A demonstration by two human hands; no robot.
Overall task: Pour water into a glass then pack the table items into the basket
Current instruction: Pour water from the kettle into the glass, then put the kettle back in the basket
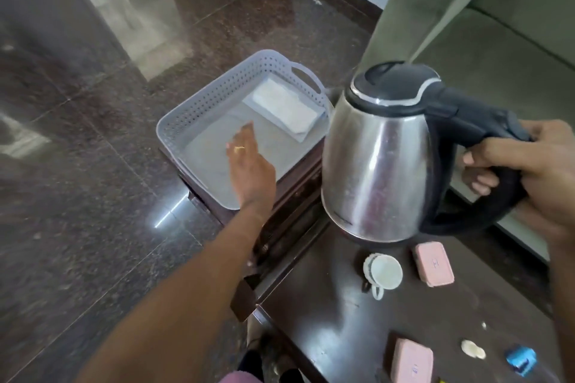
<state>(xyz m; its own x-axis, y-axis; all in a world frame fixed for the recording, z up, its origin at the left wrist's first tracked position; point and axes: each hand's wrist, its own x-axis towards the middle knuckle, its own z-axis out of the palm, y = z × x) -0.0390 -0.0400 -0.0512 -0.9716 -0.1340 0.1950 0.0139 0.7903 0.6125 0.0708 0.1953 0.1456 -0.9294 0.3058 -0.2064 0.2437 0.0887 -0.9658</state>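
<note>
1. The green sofa (497,40) is filling the right side, behind the table.
2. The dark wooden table (326,329) is stretching away from me.
3. The grey perforated basket (174,124) is sitting at its far left end.
4. The steel kettle (373,158) is leaning slightly, lid closed, just right of the basket. I cannot tell whether its base is touching the wood.
5. My right hand (535,171) is clenching the kettle's black handle, fingers wrapped round it.
6. My left hand (249,162) is reaching over the basket floor, fingers straight and released, grasping nothing.
7. A flat white packet (283,106) is lying in the basket's far right corner.
8. A white cup (384,272) is sitting on the table below the kettle, with a pink case (433,263) just beside it.
9. A second pink case (411,361) is lying nearer me.
</note>
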